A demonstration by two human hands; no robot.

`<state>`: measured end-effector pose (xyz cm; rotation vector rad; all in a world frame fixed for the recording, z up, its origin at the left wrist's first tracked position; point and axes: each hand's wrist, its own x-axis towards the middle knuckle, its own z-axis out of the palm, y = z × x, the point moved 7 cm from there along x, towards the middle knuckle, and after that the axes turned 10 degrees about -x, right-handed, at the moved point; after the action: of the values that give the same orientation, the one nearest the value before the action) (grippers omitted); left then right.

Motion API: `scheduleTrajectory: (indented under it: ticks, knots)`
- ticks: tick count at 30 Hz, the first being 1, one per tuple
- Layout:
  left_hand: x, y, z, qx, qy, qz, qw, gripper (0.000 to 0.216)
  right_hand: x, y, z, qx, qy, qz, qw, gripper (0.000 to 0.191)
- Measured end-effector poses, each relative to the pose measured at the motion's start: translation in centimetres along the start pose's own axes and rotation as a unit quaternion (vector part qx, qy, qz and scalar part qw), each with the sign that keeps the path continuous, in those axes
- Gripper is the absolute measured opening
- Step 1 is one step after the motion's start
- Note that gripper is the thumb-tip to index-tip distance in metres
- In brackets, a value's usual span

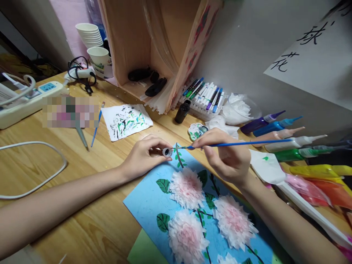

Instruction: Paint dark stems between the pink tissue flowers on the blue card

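My left hand (147, 156) pinches a small round white cap (167, 152) with dark paint inside, its opening facing me. In my right hand (227, 156) is a thin blue paintbrush (247, 143), held nearly level. The bristle end reaches to the rim of the cap. Below both hands lies a blue sheet (145, 200) with painted dark branches and green leaves. Several pale pink and white paper flowers (188, 189) stand out from it. The lower part of the sheet runs out of view.
A paint-smeared tissue (126, 121), another blue brush (96, 126), an uncapped black bottle (182, 111) and a small flower-shaped palette (196, 131) lie behind. Markers (205, 93) and paint tubes (271, 124) line the right. At left are a power strip (33, 99) and a white cable (62, 165).
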<state>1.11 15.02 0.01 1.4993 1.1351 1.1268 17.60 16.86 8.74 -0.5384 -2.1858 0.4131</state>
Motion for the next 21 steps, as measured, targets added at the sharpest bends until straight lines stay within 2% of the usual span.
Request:
scheduleTrajectory:
  ticks: [3,6,14,21]
  knots:
    - [0.0,0.1,0.0,0.006,-0.003,0.007,1.000,0.022,0.1,-1.0,0.8,-0.035,-0.045,-0.063,0.996,0.021]
    - [0.0,0.2,0.0,0.021,-0.007,0.013,1.000,0.022,-0.1,-1.4,1.3,-0.050,-0.068,-0.091,0.992,0.020]
    - [0.1,0.4,0.0,0.028,-0.013,0.028,0.999,0.021,-0.2,-1.9,2.1,-0.039,-0.104,-0.115,0.987,0.022]
    - [0.0,0.4,0.0,0.031,-0.011,0.027,0.999,0.022,-0.1,-1.5,1.9,-0.055,-0.093,-0.094,0.990,0.018]
